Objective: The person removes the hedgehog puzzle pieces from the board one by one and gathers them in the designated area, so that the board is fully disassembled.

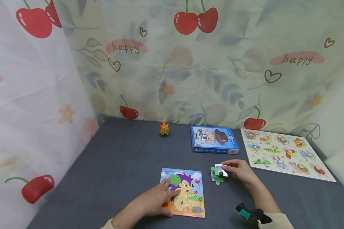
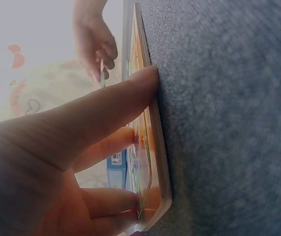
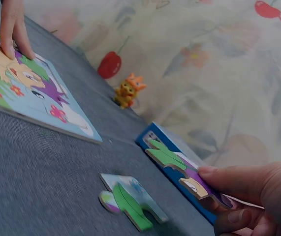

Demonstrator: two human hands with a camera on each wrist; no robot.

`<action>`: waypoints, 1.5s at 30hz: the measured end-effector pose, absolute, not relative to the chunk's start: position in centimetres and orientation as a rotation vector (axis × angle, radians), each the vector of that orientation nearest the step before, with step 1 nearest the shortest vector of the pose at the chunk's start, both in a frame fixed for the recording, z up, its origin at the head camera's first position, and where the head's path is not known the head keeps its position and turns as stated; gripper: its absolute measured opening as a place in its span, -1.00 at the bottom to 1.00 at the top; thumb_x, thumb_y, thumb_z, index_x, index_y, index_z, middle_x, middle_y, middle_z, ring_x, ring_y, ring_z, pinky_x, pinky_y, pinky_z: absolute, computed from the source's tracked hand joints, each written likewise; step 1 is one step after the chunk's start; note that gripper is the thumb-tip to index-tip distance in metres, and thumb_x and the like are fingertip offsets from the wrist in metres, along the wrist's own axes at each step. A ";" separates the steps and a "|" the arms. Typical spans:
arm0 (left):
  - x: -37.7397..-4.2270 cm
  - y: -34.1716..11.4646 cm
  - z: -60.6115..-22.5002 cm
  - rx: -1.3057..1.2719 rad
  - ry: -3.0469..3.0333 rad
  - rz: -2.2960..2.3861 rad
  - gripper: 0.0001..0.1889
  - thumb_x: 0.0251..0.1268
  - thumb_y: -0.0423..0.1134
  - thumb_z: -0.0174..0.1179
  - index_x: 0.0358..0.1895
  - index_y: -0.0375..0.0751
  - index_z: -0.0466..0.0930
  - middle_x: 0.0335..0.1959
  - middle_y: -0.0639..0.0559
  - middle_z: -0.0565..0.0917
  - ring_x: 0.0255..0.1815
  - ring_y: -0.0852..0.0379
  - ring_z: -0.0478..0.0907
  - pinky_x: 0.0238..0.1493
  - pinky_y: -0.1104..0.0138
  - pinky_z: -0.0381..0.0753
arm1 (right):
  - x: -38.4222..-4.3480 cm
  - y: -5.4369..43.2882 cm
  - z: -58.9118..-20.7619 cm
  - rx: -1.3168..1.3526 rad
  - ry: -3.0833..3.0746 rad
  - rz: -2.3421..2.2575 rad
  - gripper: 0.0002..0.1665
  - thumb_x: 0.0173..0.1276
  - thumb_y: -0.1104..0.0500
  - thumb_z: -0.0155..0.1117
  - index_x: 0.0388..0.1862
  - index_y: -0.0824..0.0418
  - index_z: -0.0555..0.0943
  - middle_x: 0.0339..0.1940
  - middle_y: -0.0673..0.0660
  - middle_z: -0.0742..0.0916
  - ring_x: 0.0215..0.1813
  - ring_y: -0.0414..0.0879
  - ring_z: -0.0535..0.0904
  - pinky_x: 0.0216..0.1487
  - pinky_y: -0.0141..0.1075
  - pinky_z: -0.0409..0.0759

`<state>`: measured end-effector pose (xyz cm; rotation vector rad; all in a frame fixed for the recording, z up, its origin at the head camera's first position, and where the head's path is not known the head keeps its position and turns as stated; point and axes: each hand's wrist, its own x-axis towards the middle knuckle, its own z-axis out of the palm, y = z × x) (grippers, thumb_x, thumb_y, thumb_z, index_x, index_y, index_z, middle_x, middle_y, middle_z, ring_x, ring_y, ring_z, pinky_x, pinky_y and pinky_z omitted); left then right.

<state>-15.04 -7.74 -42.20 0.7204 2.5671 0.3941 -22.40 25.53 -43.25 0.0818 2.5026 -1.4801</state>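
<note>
A hedgehog jigsaw board (image 1: 189, 198) lies flat on the dark cloth, and my left hand (image 1: 157, 198) rests on its left part with fingers spread. In the left wrist view the thumb (image 2: 142, 81) lies at the board's edge while other fingertips touch its face. To the right of the board, my right hand (image 1: 240, 171) pinches a puzzle piece (image 3: 172, 164) coloured green, purple and cream between thumb and fingers. Below that piece, another puzzle piece (image 3: 130, 199), pale blue with a green leaf shape, lies on the cloth.
Behind the pieces is a blue picture box (image 1: 215, 140). A white board of cartoon insects (image 1: 286, 154) lies at the right. Toward the back stands a small orange and yellow toy figure (image 1: 164, 128), before a printed curtain (image 1: 166, 63). A black strap (image 1: 253, 213) is by my right wrist.
</note>
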 end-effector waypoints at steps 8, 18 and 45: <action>-15.1 -7.8 -42.2 0.716 2.559 0.404 -0.31 -0.01 0.12 0.33 0.29 0.31 0.35 0.46 -0.13 0.16 0.48 -0.14 0.04 0.23 -0.10 0.35 | -22.2 27.7 -43.7 0.137 2.500 -1.469 -0.47 0.25 -0.04 0.27 0.03 0.33 0.59 -0.47 -0.06 0.58 -0.51 -0.17 0.36 -0.49 -0.38 0.33; -15.3 -7.8 -42.4 0.738 2.561 0.400 -0.31 -0.01 0.14 0.33 0.29 0.31 0.35 0.46 -0.15 0.15 0.48 -0.15 0.04 0.27 -0.06 0.32 | -21.7 30.1 -44.2 0.196 2.478 -1.478 -0.44 0.24 -0.02 0.29 0.04 0.38 0.56 -0.46 -0.06 0.59 -0.49 -0.21 0.40 -0.48 -0.37 0.42; -15.0 -7.8 -42.1 0.710 2.559 0.416 -0.33 0.00 0.12 0.33 0.28 0.33 0.36 0.46 -0.11 0.17 0.48 -0.11 0.05 0.27 -0.04 0.33 | -20.9 31.1 -45.1 0.210 2.588 -1.356 -0.53 0.25 0.08 0.28 0.01 0.41 0.59 -0.48 -0.06 0.66 -0.55 -0.23 0.42 -0.54 -0.41 0.43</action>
